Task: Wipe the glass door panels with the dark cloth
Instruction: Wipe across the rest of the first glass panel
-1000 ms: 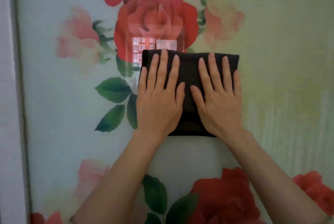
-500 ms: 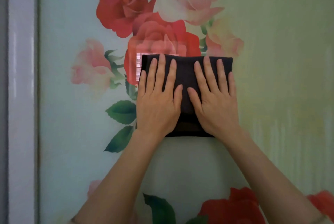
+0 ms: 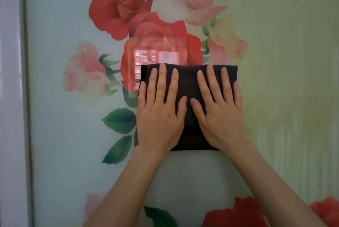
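Both hands flat on dark cloth (image 3: 189, 87), mid-wipe on glass door panel (image 3: 60, 135).
Left hand (image 3: 158, 115) & right hand (image 3: 219, 116) splayed, pressing not gripping; cloth sits lower vs roses (image 3: 161, 47) than 1 s ago, so downstroke under way.

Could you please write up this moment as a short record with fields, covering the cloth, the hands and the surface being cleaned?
surface: glass door panel printed with red and pink roses and green leaves
frame: pale door frame along the panel's left edge
tool: dark cloth, folded into a rectangle, flat against the glass
left hand: palm flat on the cloth's left half, fingers spread, pointing up
right hand: palm flat on the cloth's right half, fingers spread, pointing up
reflection: bright window-like patch just above the cloth
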